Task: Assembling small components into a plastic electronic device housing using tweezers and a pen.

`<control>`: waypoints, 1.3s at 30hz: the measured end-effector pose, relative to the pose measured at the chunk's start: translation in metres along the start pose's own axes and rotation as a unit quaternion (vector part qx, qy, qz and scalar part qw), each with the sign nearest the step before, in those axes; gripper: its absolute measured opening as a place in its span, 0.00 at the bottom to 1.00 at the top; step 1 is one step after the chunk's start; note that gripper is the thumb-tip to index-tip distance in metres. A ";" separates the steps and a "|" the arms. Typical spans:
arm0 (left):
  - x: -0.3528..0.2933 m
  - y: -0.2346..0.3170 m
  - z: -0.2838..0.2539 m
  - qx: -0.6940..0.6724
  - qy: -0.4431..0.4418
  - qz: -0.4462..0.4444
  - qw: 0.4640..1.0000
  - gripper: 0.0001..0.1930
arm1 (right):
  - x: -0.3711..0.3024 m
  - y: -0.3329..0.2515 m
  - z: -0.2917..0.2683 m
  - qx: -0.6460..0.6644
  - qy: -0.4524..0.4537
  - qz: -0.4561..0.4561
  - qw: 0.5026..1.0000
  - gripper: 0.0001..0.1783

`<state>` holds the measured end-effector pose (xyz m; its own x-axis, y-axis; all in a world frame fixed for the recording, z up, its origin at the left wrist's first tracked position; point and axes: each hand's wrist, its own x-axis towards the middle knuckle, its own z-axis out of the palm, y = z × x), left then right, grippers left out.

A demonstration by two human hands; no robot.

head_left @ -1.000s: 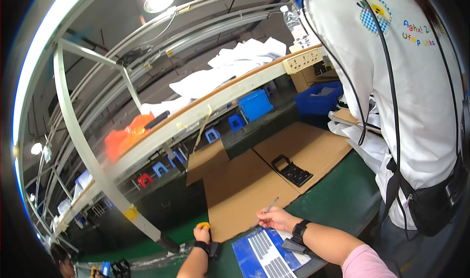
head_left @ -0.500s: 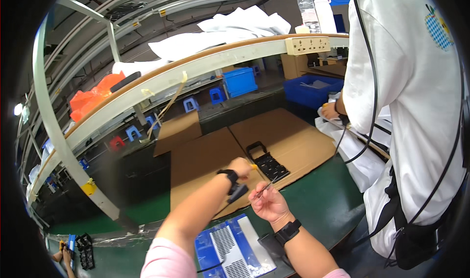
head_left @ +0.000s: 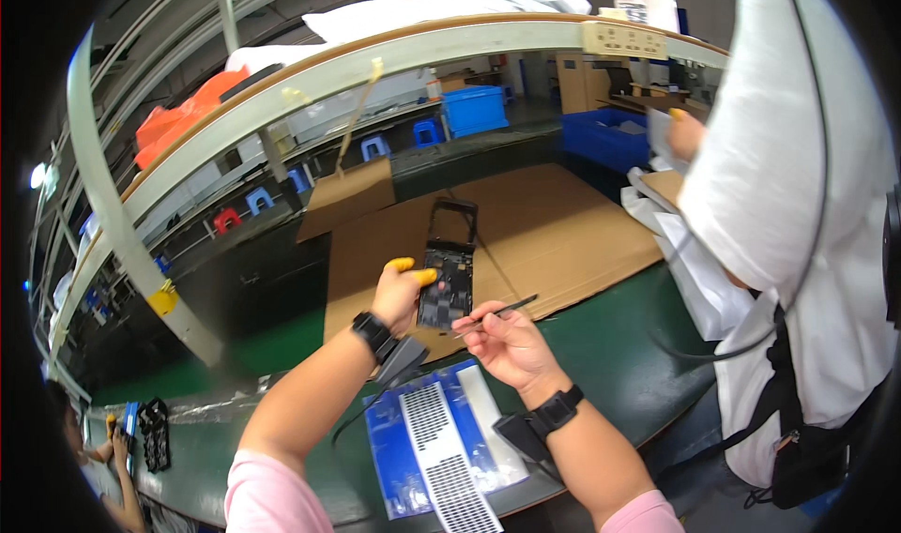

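Observation:
My left hand (head_left: 399, 296), with yellow finger covers, grips the left edge of a black plastic frame part (head_left: 447, 284). The part has a rectangular opening at its far end and a panel with small details nearer me. Close to the part's near right corner, my right hand (head_left: 511, 347) pinches thin dark tweezers (head_left: 507, 308), one end pointing left toward the part. Below my hands lies a white label sheet (head_left: 450, 472) with rows of small dark labels, on a blue plastic-covered pad (head_left: 389, 458).
Brown cardboard (head_left: 554, 223) covers part of the green table (head_left: 601, 345). At right stands a person in white (head_left: 798, 205), beside white packing sheets (head_left: 690, 280) and a blue bin (head_left: 601, 139). A shelf rail (head_left: 422, 50) crosses above. Another person works at far lower left.
My left hand has taken hold of the black part, which now lies further left and is turned more upright in view. The tweezers have swung round, and the label sheet has shifted nearer me.

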<state>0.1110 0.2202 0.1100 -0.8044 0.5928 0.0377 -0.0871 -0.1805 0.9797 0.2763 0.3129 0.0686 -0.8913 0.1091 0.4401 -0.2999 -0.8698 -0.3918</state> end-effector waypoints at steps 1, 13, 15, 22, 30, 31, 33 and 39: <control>-0.024 0.005 -0.029 -0.054 0.005 -0.004 0.999 0.14 | 0.003 0.010 0.008 -0.012 -0.005 0.012 1.000 0.08; -0.161 0.023 -0.116 -0.312 -0.080 -0.171 0.931 0.16 | 0.013 0.087 0.086 -0.369 0.150 0.081 0.914 0.03; -0.162 0.016 -0.122 -0.316 -0.100 -0.146 0.932 0.19 | 0.019 0.111 0.090 -0.395 0.177 0.036 0.901 0.10; -0.153 -0.005 -0.135 -0.393 -0.077 -0.209 0.892 0.20 | 0.011 0.125 0.066 -0.435 0.197 0.038 0.878 0.12; -0.150 -0.017 -0.130 -0.437 -0.042 -0.202 0.876 0.20 | 0.010 0.128 0.052 -0.427 0.206 0.068 0.878 0.12; -0.151 -0.016 -0.129 -0.437 -0.044 -0.205 0.875 0.20 | 0.010 0.128 0.052 -0.427 0.203 0.069 0.878 0.12; -0.151 -0.016 -0.129 -0.432 -0.029 -0.227 0.872 0.21 | 0.008 0.127 0.052 -0.427 0.201 0.068 0.879 0.12; -0.155 -0.016 -0.128 -0.375 -0.051 -0.206 0.903 0.21 | 0.005 0.128 0.053 -0.444 0.198 0.068 0.871 0.11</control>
<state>0.1621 0.0305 0.0629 -0.5587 0.7928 -0.2436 -0.7697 -0.3862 0.5083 0.2513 0.1766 0.0630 -0.9334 0.3456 0.0969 -0.1709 -0.1906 -0.9667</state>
